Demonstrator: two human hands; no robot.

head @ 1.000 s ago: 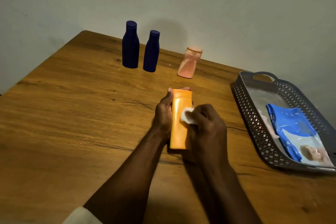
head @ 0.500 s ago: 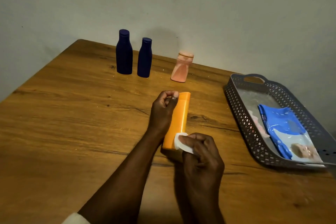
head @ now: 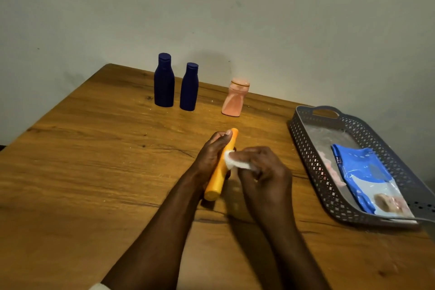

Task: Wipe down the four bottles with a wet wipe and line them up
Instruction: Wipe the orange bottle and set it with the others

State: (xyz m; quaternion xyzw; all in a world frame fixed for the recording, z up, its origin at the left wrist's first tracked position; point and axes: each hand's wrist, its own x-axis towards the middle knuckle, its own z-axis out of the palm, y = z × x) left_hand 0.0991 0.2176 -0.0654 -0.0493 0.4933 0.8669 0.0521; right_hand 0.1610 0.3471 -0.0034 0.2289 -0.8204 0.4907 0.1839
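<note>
My left hand (head: 213,152) grips an orange bottle (head: 217,180) near the middle of the table, tilted with its far end leaning away to the right. My right hand (head: 263,169) pinches a white wet wipe (head: 234,161) and presses it against the bottle's upper right side. Two dark blue bottles (head: 164,81) (head: 189,88) stand upright side by side at the table's far edge. A pink bottle (head: 234,99) stands upright to their right, a gap apart.
A grey perforated tray (head: 313,155) sits at the right of the wooden table (head: 82,160), holding a blue wet-wipe pack (head: 362,172). A plain wall runs behind the far edge. The table's left edge lies far left.
My right hand has slid the wipe from the bottle's lower end up to its upper part. The bottle has tilted more, and the left hand has turned around it.
</note>
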